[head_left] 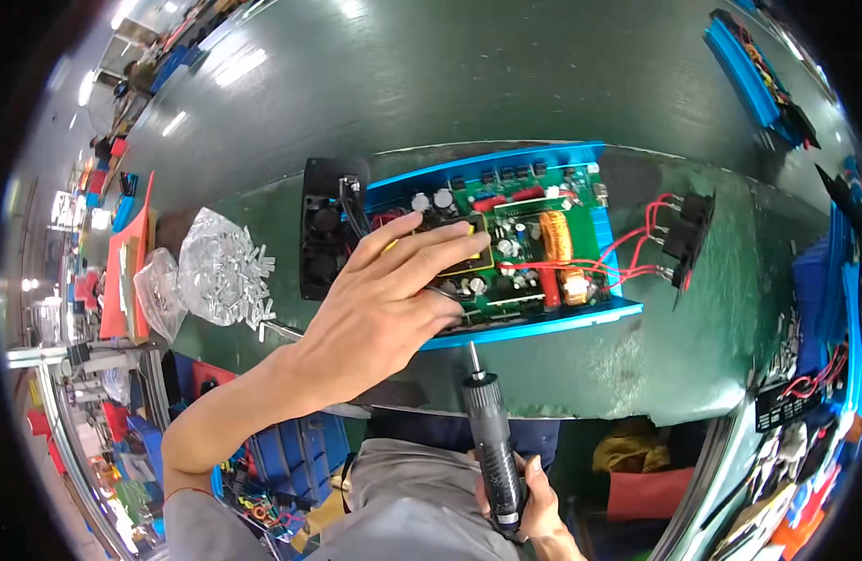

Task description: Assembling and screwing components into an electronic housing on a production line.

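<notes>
An open blue metal housing lies on the green bench, with a green circuit board inside it. My left hand rests over the left part of the board, its fingers stretched across a yellow-edged transformer; the thumb side is partly hidden. At the housing's left end stands a black panel with fans. Red wires run from the board to a black end panel on the right. My right hand grips a black electric screwdriver, its bit pointing up at the housing's near edge.
Clear plastic bags with small clear tubes spilling out lie at the left. A thin metal rod shows beside my left wrist. Another blue housing sits far right. Blue bins stand under the bench edge. Orange-red sheets are at far left.
</notes>
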The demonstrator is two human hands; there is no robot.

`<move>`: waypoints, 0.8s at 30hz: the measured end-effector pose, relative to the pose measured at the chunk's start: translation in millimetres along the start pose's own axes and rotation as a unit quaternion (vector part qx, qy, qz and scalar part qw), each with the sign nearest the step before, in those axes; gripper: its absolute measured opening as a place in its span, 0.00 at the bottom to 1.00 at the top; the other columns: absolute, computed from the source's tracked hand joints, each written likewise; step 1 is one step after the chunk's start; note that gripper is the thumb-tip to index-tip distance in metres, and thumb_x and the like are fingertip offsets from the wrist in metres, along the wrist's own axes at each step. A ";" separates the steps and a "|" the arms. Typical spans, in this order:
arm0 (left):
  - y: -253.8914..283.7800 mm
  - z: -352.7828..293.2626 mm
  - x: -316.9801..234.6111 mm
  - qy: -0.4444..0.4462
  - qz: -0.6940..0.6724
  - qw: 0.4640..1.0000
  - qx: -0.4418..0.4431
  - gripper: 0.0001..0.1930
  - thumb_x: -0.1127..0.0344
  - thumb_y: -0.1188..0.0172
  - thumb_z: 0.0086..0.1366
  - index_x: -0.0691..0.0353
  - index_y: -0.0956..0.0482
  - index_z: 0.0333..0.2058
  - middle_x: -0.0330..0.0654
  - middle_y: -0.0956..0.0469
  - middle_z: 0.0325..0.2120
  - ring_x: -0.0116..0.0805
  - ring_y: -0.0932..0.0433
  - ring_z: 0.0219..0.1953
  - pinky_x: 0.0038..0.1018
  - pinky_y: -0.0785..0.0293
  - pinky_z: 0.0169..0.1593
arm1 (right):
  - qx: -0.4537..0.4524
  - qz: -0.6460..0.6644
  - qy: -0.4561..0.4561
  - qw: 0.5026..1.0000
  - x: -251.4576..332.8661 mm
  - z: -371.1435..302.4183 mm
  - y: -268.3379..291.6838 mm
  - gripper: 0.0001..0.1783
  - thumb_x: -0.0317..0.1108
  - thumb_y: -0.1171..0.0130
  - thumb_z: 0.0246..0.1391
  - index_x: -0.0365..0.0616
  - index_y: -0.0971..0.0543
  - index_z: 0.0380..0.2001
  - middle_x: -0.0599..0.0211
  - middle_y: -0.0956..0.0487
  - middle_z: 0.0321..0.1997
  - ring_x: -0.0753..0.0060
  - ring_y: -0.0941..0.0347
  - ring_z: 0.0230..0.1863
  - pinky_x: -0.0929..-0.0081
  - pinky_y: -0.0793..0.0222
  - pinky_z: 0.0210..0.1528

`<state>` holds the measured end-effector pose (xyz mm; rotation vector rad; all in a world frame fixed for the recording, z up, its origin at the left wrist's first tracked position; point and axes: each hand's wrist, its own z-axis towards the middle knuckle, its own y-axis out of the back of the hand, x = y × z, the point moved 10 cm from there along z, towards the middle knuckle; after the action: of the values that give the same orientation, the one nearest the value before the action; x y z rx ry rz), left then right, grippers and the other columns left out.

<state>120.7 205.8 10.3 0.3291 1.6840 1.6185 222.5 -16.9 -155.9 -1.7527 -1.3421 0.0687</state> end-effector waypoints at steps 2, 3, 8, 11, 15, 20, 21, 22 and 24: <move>1.7 0.0 -0.2 -0.003 -0.016 1.000 0.001 0.07 0.70 0.30 0.51 0.60 0.16 0.29 0.44 0.27 0.62 0.42 0.32 0.66 0.46 0.44 0.70 | -0.003 0.003 0.003 1.000 -0.8 0.8 -2.7 0.56 0.79 0.66 0.59 0.31 0.32 0.60 0.62 0.23 0.23 0.75 0.30 0.21 0.78 0.36 0.25; 2.6 0.0 1.1 0.003 -0.019 1.000 0.001 0.07 0.70 0.30 0.51 0.60 0.16 0.29 0.44 0.27 0.62 0.42 0.32 0.66 0.46 0.44 0.70 | -0.023 -0.010 0.015 1.000 -0.5 0.5 0.9 0.55 0.78 0.66 0.60 0.30 0.31 0.60 0.62 0.22 0.23 0.76 0.31 0.21 0.78 0.37 0.25; 4.8 -1.8 0.9 -0.008 -0.007 1.000 -0.002 0.07 0.70 0.30 0.50 0.59 0.16 0.29 0.43 0.26 0.61 0.42 0.31 0.66 0.46 0.44 0.70 | -0.074 -0.063 0.050 0.994 7.9 -2.9 4.5 0.53 0.76 0.68 0.62 0.30 0.30 0.60 0.62 0.22 0.24 0.77 0.30 0.22 0.79 0.37 0.25; 1.5 -2.2 0.7 -0.017 0.004 1.000 -0.003 0.07 0.70 0.30 0.50 0.60 0.17 0.29 0.44 0.25 0.60 0.43 0.30 0.65 0.46 0.43 0.70 | -0.086 -0.083 0.060 0.991 12.2 -4.2 9.1 0.53 0.76 0.67 0.62 0.30 0.29 0.59 0.63 0.21 0.26 0.77 0.28 0.23 0.79 0.35 0.26; -7.4 1.9 -0.9 -0.037 0.027 0.999 0.001 0.07 0.71 0.31 0.51 0.58 0.17 0.31 0.45 0.25 0.60 0.45 0.30 0.65 0.49 0.44 0.70 | -0.127 -0.131 0.116 0.976 16.3 -9.6 13.0 0.48 0.73 0.70 0.64 0.33 0.27 0.51 0.65 0.21 0.28 0.78 0.27 0.27 0.79 0.33 0.30; -4.0 -0.7 -1.3 -0.047 0.098 0.994 0.009 0.06 0.74 0.34 0.56 0.61 0.16 0.33 0.46 0.25 0.60 0.46 0.32 0.66 0.45 0.45 0.71 | -0.112 -0.257 0.189 0.941 29.2 -17.2 9.0 0.26 0.42 0.66 0.73 0.35 0.34 0.64 0.60 0.27 0.21 0.70 0.30 0.22 0.70 0.34 0.30; -7.1 0.8 -1.2 -0.055 0.111 0.992 0.009 0.05 0.74 0.34 0.57 0.62 0.16 0.34 0.46 0.25 0.60 0.46 0.32 0.66 0.43 0.45 0.71 | -0.117 -0.266 0.190 0.938 30.8 -17.0 9.1 0.25 0.40 0.64 0.73 0.35 0.34 0.64 0.59 0.28 0.21 0.68 0.30 0.21 0.70 0.35 0.29; -6.6 -1.1 -1.9 -0.056 0.135 0.989 0.012 0.05 0.74 0.34 0.59 0.63 0.16 0.35 0.45 0.25 0.60 0.46 0.33 0.66 0.41 0.44 0.71 | -0.121 -0.266 0.208 0.933 34.1 -16.1 8.3 0.23 0.38 0.61 0.72 0.36 0.33 0.63 0.58 0.29 0.20 0.64 0.31 0.19 0.69 0.35 0.28; -11.1 -3.3 1.7 -0.057 0.160 0.985 0.013 0.05 0.74 0.35 0.62 0.63 0.15 0.36 0.42 0.26 0.61 0.44 0.33 0.67 0.39 0.43 0.70 | -0.126 -0.259 0.198 0.937 36.4 -18.1 8.6 0.23 0.38 0.60 0.72 0.36 0.33 0.63 0.53 0.26 0.22 0.58 0.28 0.22 0.66 0.34 0.30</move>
<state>120.8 202.7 -1.0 0.7242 1.6280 1.7693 253.4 1.0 -134.6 -1.4500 -1.5024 -0.7401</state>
